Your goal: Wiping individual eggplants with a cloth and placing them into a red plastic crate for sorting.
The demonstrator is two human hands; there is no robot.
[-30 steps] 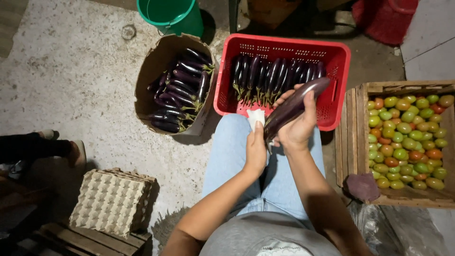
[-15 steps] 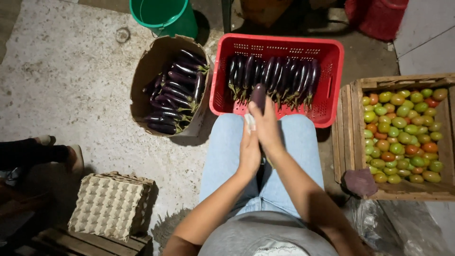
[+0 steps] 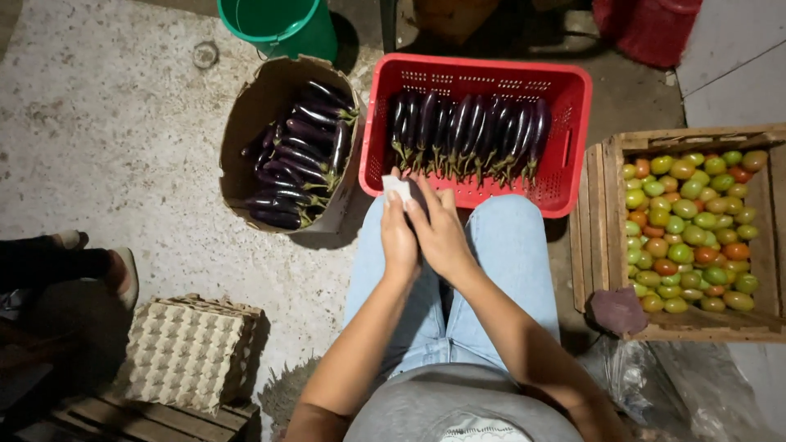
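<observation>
Head view: both hands, left and right, pressed together, left pinching a white cloth.

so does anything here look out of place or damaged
Nothing is spilled. The one oddity is a dark purple scrap lying on the corner of the wooden tomato crate, away from the aubergines in the red crate.

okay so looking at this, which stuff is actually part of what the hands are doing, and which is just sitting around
In use:
- left hand holding a white cloth
- right hand pressed against it, an eggplant apparently hidden between them
- red crate with a row of eggplants
- cardboard box of eggplants

Lying about:
- green bucket
- wooden crate of tomatoes
- egg trays
</observation>
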